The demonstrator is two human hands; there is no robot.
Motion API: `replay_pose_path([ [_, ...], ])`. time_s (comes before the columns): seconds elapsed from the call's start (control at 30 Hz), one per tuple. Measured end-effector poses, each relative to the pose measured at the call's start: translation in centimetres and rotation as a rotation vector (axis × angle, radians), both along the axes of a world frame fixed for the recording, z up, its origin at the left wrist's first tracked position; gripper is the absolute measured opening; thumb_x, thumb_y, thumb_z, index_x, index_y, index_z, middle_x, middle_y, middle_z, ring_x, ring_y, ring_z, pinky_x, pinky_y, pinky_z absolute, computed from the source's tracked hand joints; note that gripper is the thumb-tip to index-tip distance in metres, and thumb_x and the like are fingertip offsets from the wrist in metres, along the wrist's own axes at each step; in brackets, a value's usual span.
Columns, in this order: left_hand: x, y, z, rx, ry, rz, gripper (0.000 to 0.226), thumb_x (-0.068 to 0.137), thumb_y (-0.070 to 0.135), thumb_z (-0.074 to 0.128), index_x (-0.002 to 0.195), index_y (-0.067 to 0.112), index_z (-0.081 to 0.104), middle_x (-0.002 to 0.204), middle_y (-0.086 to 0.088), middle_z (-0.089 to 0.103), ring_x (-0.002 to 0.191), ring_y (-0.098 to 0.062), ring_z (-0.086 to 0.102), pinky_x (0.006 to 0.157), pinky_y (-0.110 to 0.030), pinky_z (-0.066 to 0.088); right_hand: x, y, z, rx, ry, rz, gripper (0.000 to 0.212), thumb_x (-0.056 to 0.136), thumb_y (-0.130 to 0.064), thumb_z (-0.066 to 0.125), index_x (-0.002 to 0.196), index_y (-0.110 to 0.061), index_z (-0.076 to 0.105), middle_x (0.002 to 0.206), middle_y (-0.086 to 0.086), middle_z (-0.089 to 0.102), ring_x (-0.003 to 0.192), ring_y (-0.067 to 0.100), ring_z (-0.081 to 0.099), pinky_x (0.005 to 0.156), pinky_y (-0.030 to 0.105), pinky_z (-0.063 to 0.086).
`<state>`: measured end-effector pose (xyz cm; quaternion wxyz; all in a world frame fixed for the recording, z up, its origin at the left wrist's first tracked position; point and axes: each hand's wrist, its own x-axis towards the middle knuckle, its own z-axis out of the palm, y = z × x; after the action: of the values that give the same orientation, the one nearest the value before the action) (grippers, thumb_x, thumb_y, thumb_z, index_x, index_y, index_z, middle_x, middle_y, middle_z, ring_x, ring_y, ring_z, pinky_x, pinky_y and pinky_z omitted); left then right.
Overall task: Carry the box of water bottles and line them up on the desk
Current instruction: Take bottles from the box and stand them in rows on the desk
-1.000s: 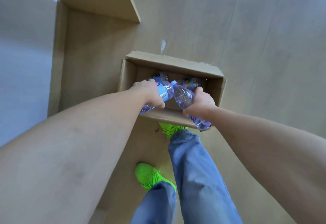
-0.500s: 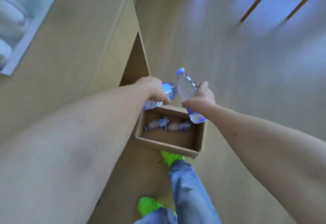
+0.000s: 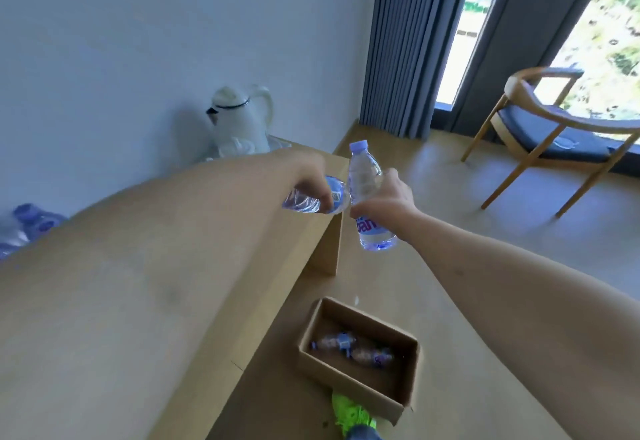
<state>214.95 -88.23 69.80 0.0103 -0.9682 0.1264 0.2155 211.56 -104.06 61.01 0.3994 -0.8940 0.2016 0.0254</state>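
I had a bottle in each hand, both lifted clear of the box (image 3: 360, 382) and raised over the far end of the desk (image 3: 194, 301). My left hand (image 3: 304, 176) was clenched around the left bottle (image 3: 313, 199), which lay nearly level with its base pointing back toward the wall; its cap end was hidden behind my other hand. My right hand (image 3: 384, 199) gripped the right bottle (image 3: 367, 193) around its middle, roughly upright and leaning a little, cap at the top. The two bottles were touching or nearly so where they crossed.

The box sat on the floor just beside the desk's side panel, open, with two bottles in the box (image 3: 353, 349) lying on their sides at the bottom. At the near left edge of the desk I could make out blurred bottles on the desk (image 3: 24, 228), apparently ones already set down. A white kettle (image 3: 240, 121) stood at the far end by the wall.

I judged myself in the middle of the unloading. The next move called for turning the left bottle upright, setting both down on their bases in line with the others, then going back to the box for the last two.
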Motion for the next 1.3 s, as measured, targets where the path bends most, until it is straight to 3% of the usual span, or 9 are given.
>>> replay_pose_path([
  [0.1, -1.9, 4.5, 3.9, 0.056, -0.06, 0.031, 0.04, 0.054, 0.044, 0.081, 0.077, 0.014, 0.067, 0.042, 0.001, 0.061, 0.036, -0.015, 0.057, 0.046, -0.018, 0.044, -0.1, 4.4, 4.3, -0.013, -0.1, 0.101, 0.074, 0.048, -0.032, 0.084, 0.103, -0.019, 0.037, 0.087, -0.004, 0.047, 0.086, 0.02, 0.054, 0.062, 0.033, 0.049],
  [0.27, -5.7, 12.8, 8.8, 0.168, -0.052, 0.174, 0.049, 0.057, 0.048, 0.082, 0.087, 0.011, 0.072, 0.041, -0.001, 0.062, 0.03, -0.014, 0.055, 0.041, -0.015, 0.04, -0.8, 11.9, 8.8, 0.056, -0.24, 0.266, 0.079, 0.047, -0.036, 0.086, 0.107, -0.027, 0.036, 0.093, -0.002, 0.052, 0.086, 0.019, 0.057, 0.069, 0.037, 0.055],
  [0.4, -9.6, 18.6, 11.4, 0.233, -0.13, 0.255, 0.047, 0.052, 0.055, 0.084, 0.072, 0.015, 0.069, 0.044, 0.003, 0.061, 0.041, -0.013, 0.056, 0.046, -0.018, 0.041, -1.6, 18.0, 11.1, 0.163, -0.249, 0.447, 0.077, 0.049, -0.025, 0.087, 0.111, -0.026, 0.041, 0.099, 0.001, 0.056, 0.089, 0.022, 0.06, 0.07, 0.037, 0.055],
  [0.5, -12.2, 22.3, 12.5, 0.278, -0.126, 0.364, 0.049, 0.049, 0.055, 0.085, 0.068, 0.014, 0.066, 0.034, 0.004, 0.056, 0.026, -0.011, 0.051, 0.043, -0.017, 0.041, -2.6, 22.4, 11.8, 0.208, -0.244, 0.58, 0.08, 0.048, -0.025, 0.088, 0.113, -0.025, 0.042, 0.102, 0.0, 0.056, 0.091, 0.021, 0.06, 0.075, 0.038, 0.055],
  [0.8, -19.4, 29.2, 10.9, 0.287, 0.017, 0.72, 0.055, 0.044, 0.057, 0.086, 0.073, 0.012, 0.073, 0.047, 0.0, 0.066, 0.031, -0.013, 0.057, 0.047, -0.019, 0.046, -5.9, 32.4, 10.4, 0.133, -0.253, 1.056, 0.074, 0.05, -0.018, 0.088, 0.112, -0.02, 0.048, 0.1, 0.001, 0.062, 0.094, 0.024, 0.062, 0.078, 0.038, 0.056],
  [0.93, -21.3, 30.9, 9.6, 0.288, 0.034, 0.846, 0.063, 0.044, 0.058, 0.087, 0.086, 0.012, 0.074, 0.073, -0.002, 0.075, 0.049, -0.016, 0.064, 0.048, -0.02, 0.045, -6.7, 34.7, 9.3, 0.062, -0.266, 1.216, 0.076, 0.05, -0.019, 0.09, 0.114, -0.017, 0.05, 0.101, 0.002, 0.062, 0.095, 0.025, 0.061, 0.08, 0.04, 0.056],
  [1.1, -22.6, 31.7, 7.9, 0.29, 0.021, 0.943, 0.056, 0.045, 0.056, 0.089, 0.075, 0.02, 0.057, 0.077, 0.002, 0.062, 0.057, -0.017, 0.06, 0.054, -0.023, 0.047, -6.6, 36.4, 7.2, 0.056, -0.242, 1.321, 0.09, 0.048, -0.022, 0.093, 0.126, -0.018, 0.049, 0.102, -0.003, 0.059, 0.099, 0.023, 0.058, 0.084, 0.037, 0.053],
  [1.2, -23.4, 31.8, 6.6, 0.345, 0.024, 0.947, 0.059, 0.047, 0.059, 0.086, 0.091, 0.027, 0.062, 0.086, 0.006, 0.059, 0.066, -0.014, 0.059, 0.052, -0.024, 0.041, -6.5, 37.3, 5.8, 0.082, -0.206, 1.353, 0.103, 0.047, -0.024, 0.094, 0.138, -0.019, 0.044, 0.108, -0.003, 0.058, 0.103, 0.021, 0.057, 0.083, 0.034, 0.051],
  [1.3, -23.9, 32.0, 4.9, 0.408, 0.045, 0.921, 0.062, 0.049, 0.061, 0.084, 0.099, 0.028, 0.065, 0.087, 0.007, 0.061, 0.071, -0.013, 0.059, 0.054, -0.025, 0.038, -6.5, 38.1, 4.5, 0.097, -0.189, 1.363, 0.1, 0.048, -0.022, 0.093, 0.134, -0.015, 0.044, 0.107, -0.002, 0.057, 0.1, 0.019, 0.054, 0.079, 0.031, 0.05],
])
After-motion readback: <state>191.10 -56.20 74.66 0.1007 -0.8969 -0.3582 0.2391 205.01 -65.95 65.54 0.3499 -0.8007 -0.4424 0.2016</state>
